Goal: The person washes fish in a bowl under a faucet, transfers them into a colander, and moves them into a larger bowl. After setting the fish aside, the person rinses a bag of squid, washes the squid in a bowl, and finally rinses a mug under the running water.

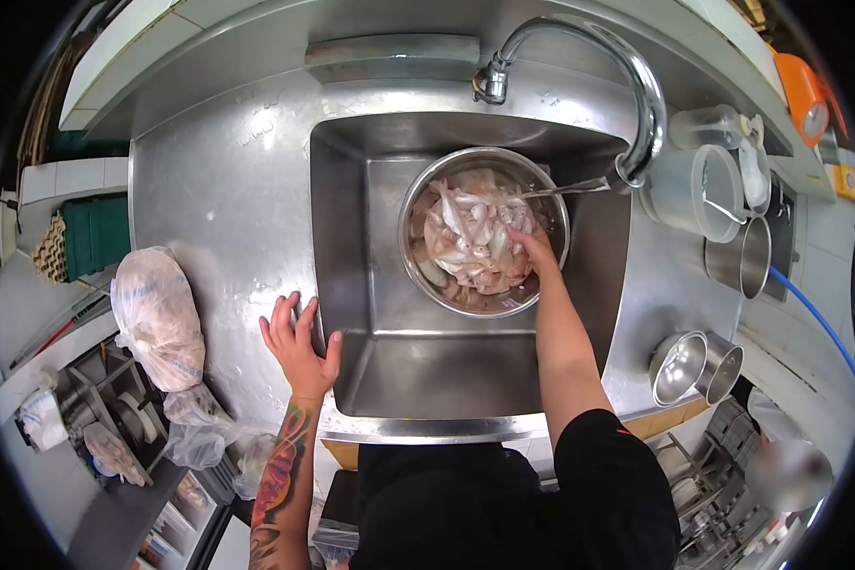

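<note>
Steel sink (427,375) holds 1 bowl (409,256) of fish (470,223); right fingers (536,245) among them, grip unclear; left fingers (304,321) spread, empty.

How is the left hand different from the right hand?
The left hand is spread open at the edge of the sink; the right hand is in the bowl, touching the fish.
The left hand's fingers all show, but the right hand's are partly hidden.
Both hands are bare.
</note>
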